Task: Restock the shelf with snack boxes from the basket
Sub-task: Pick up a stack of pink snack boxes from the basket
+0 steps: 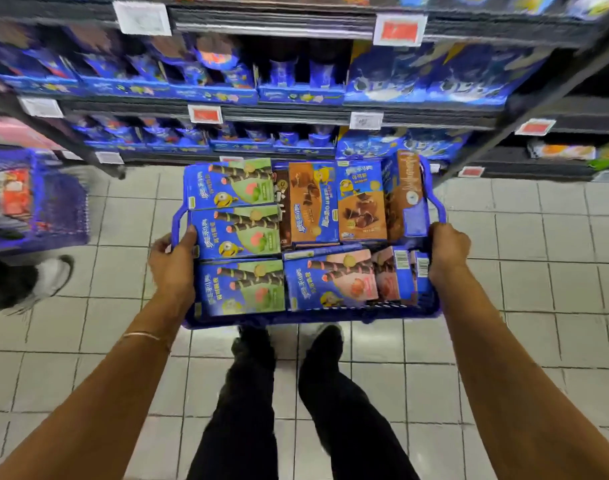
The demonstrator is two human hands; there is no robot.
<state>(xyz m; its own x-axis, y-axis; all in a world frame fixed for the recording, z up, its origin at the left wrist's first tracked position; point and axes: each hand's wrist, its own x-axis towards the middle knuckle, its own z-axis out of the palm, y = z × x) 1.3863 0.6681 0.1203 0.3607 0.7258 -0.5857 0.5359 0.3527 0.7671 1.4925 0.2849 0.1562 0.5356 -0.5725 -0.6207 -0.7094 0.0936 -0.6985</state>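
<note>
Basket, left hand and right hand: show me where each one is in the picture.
basket [296, 321]: head view, on its near blue wall.
left hand [171, 268]: head view, on the back of the hand.
right hand [447, 252]: head view, on the back of the hand.

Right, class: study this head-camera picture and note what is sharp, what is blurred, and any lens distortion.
Head view: snack boxes, basket, left hand and right hand are fairly sharp; the shelf and the second basket at left are smeared by motion blur; the wide lens bows the floor tiles.
</note>
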